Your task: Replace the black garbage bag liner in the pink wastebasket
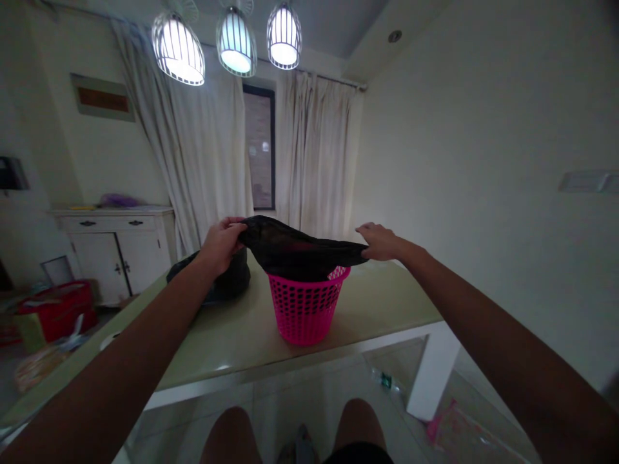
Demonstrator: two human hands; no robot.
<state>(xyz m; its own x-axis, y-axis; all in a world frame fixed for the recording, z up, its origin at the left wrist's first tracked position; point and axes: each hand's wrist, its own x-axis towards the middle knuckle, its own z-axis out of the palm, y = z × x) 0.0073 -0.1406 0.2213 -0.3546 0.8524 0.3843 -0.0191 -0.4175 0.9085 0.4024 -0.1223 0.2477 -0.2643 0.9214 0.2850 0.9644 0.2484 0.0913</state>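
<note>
Both hands are stretching a black plastic bag (294,248) over the pink basket (306,309) that is standing on the desk (232,335); the left hand (221,245) and right hand (380,241) fingers are pinching its opposite edges.

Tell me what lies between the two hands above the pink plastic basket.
In the head view, a dark cloth stretches between the left hand and the right hand, sagging onto the rim of the pink perforated plastic basket below.
</note>
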